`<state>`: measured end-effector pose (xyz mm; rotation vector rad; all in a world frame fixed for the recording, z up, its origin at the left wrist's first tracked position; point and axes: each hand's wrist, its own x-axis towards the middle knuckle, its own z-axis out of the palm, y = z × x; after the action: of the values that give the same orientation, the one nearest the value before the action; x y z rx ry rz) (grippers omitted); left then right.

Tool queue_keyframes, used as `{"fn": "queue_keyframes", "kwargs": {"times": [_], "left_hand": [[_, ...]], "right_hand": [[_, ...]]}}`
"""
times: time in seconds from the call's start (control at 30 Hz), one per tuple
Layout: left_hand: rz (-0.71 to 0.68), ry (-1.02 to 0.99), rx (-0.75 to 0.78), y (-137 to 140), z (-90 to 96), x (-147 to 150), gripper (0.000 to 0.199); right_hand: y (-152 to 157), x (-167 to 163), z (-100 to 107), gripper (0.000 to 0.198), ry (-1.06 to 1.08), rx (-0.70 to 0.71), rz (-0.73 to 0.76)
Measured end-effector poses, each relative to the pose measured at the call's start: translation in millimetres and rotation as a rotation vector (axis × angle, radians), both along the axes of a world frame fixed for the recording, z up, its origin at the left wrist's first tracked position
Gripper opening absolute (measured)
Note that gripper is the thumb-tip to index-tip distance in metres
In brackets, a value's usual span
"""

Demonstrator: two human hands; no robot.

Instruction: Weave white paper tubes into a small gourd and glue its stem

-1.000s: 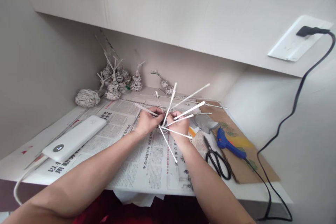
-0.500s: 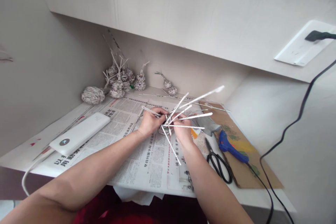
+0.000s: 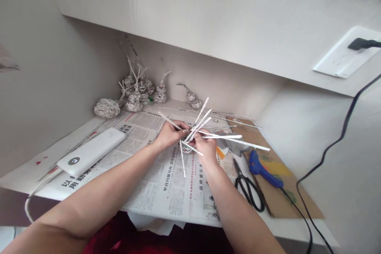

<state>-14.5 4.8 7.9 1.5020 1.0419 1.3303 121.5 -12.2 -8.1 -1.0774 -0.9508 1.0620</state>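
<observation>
Between my two hands, over the newspaper [image 3: 154, 174], sits a small woven paper piece [image 3: 187, 149] with several white rolled-paper strips [image 3: 200, 126] sticking out of it in all directions. My left hand [image 3: 170, 135] is closed on its left side, fingers pinching at the base of the strips. On the other side my right hand [image 3: 206, 146] has its fingers closed on the piece, with long strips passing over and beyond it to the right. My fingers cover much of the woven body.
Finished-looking woven gourds [image 3: 133, 101] stand in the back left corner; a smaller gourd [image 3: 190, 96] lies near the back wall. A white power bank [image 3: 92, 151] is at left. Black scissors [image 3: 248, 186], a blue glue gun [image 3: 264, 170] and cardboard [image 3: 285, 202] lie at right.
The woven piece has turned in my hands, so the strips point differently: one long strip now reaches farther right and lower. Both hands stay close together around it.
</observation>
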Motion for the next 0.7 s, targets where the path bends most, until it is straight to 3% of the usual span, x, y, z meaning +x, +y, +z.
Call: {"fn": "queue_keyframes", "kwargs": {"times": [0.3, 0.7], "left_hand": [[-0.014, 0.043, -0.014, 1.0, -3.5, 1.6, 0.025], [-0.021, -0.185, -0.094, -2.5, -3.7, 9.3, 0.031]], "right_hand": [[-2.7, -0.3, -1.6, 0.023, -0.069, 0.016, 0.039], [-13.8, 5.3, 15.6, 0.013, -0.327, 0.165, 0.084]]}}
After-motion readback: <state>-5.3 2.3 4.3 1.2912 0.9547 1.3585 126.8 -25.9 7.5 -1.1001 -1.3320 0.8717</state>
